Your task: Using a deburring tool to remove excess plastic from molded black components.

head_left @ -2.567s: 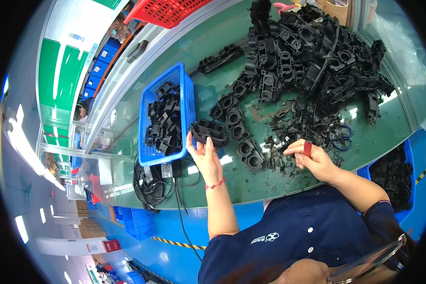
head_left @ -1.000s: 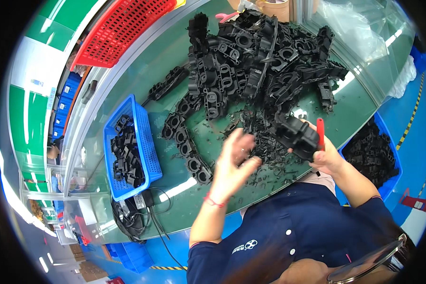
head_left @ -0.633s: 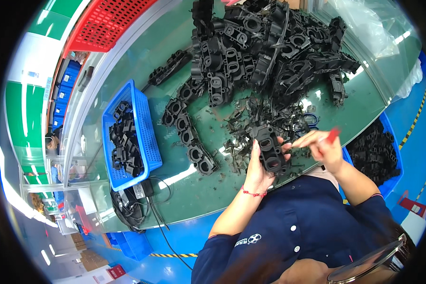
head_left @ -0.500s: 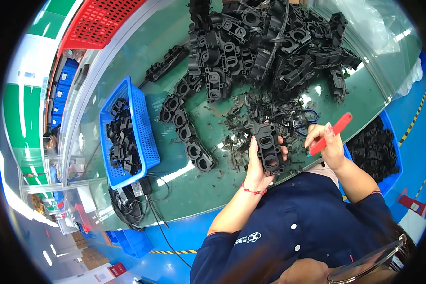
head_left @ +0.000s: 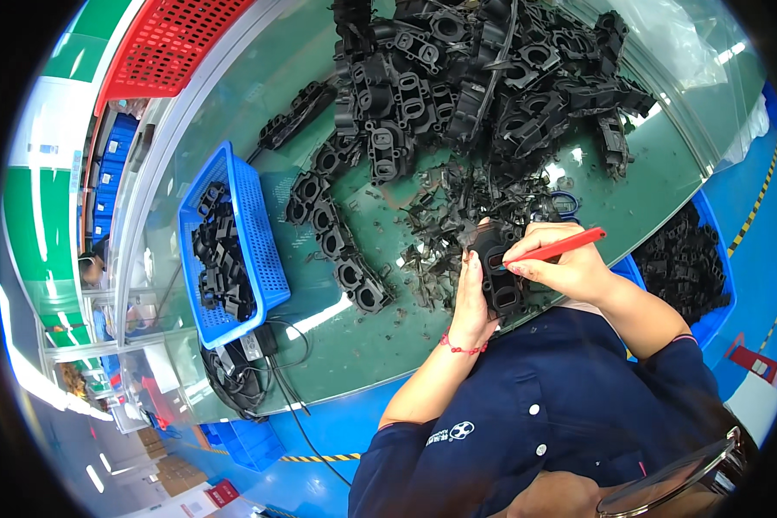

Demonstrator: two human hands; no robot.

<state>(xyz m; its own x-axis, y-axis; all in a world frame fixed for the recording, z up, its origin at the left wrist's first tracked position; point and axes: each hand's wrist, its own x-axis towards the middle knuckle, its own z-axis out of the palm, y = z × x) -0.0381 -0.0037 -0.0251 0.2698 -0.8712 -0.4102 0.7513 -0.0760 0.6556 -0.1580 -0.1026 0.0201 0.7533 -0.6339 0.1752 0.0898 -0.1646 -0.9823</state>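
Observation:
A black moulded plastic part (head_left: 504, 292) with oval openings lies in my left hand (head_left: 470, 304), which holds it along its left side over the bench. My right hand (head_left: 571, 269) pinches a red pen-shaped tool (head_left: 571, 244) and rests over the part. The tool's tip is at one of the upper openings; my fingers hide much of it. Just beyond the part lies a litter of thin black plastic scraps (head_left: 432, 246). A large heap of similar black parts (head_left: 423, 104) rises at the back of the green bench.
A blue basket (head_left: 272, 259) of small black pieces stands at left. Between it and the scraps lies a row of black parts (head_left: 332, 229). Cables (head_left: 278, 380) and a black adapter lie near the front left edge. A blue bin (head_left: 718, 250) of black parts sits at right.
My right hand has moved left, bringing the red tool from beside the black plastic part onto it. My left hand keeps holding the part in nearly the same place.

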